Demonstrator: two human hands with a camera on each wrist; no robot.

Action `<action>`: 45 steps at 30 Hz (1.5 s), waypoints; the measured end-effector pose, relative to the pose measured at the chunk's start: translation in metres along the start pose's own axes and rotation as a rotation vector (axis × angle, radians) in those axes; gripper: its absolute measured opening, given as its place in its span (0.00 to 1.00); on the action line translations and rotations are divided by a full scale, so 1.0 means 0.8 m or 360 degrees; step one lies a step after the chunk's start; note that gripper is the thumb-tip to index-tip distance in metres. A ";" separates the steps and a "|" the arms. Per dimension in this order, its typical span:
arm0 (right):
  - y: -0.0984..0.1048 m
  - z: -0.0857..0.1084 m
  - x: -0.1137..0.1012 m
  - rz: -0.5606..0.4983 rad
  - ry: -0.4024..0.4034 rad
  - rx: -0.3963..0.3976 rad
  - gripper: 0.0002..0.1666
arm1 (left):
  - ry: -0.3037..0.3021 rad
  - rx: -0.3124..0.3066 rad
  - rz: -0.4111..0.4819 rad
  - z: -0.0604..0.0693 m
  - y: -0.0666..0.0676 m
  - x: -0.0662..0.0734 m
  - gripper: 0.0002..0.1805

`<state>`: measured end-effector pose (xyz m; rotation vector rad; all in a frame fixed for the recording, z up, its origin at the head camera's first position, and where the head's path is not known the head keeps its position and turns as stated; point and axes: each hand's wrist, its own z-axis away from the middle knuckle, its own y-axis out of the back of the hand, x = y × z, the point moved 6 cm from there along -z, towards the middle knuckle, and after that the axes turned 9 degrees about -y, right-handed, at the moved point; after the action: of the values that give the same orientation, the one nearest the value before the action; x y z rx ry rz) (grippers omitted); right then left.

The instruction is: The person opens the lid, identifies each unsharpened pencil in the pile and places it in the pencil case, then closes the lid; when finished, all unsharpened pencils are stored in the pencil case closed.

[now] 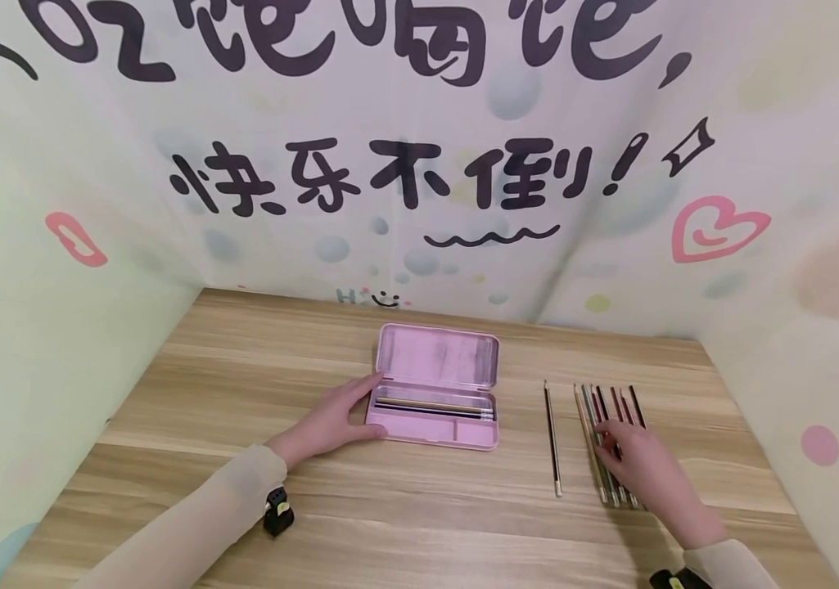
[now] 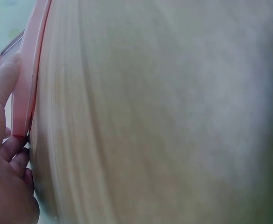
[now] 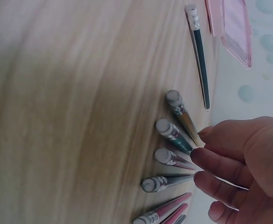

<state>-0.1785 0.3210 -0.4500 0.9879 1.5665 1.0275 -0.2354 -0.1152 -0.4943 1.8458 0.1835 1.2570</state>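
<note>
An open pink pencil case (image 1: pixel 419 430) lies on the table with its lid (image 1: pixel 437 355) tipped back; several pencils (image 1: pixel 430 408) rest in its long compartment. My left hand (image 1: pixel 327 421) grips its left end, thumb by the front edge and fingers toward the back corner. In the left wrist view, the thumb (image 2: pixel 6 77) lies along the case's pink side. My right hand (image 1: pixel 643 462) hovers low over a row of pencils on the right, fingers bent loosely. Its thumb and index fingertip are close to a yellow pencil (image 3: pixel 187 122) and a green pencil (image 3: pixel 175 136); whether they touch is unclear.
A single dark pencil (image 1: pixel 552 442) lies between the case and the row, its eraser end toward me. The wood-grain table (image 1: pixel 434 515) meets a printed fabric backdrop (image 1: pixel 316 254) behind and pale walls on both sides.
</note>
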 end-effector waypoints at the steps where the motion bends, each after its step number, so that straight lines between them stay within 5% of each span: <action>1: -0.001 0.000 0.000 0.0001 -0.0001 0.0003 0.13 | -0.0005 0.0000 -0.0003 0.000 0.000 0.000 0.51; 31: -0.014 0.001 -0.004 0.0015 -0.0140 -0.0110 0.17 | 0.0021 -0.0016 -0.0016 0.000 -0.003 -0.001 0.51; 45: -0.017 -0.001 -0.011 0.0055 -0.0112 -0.0039 0.16 | 0.0023 -0.0013 -0.0012 0.000 -0.002 -0.004 0.51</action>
<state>-0.1795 0.3085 -0.4604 1.0270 1.4807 1.0227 -0.2365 -0.1158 -0.4976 1.8282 0.1927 1.2646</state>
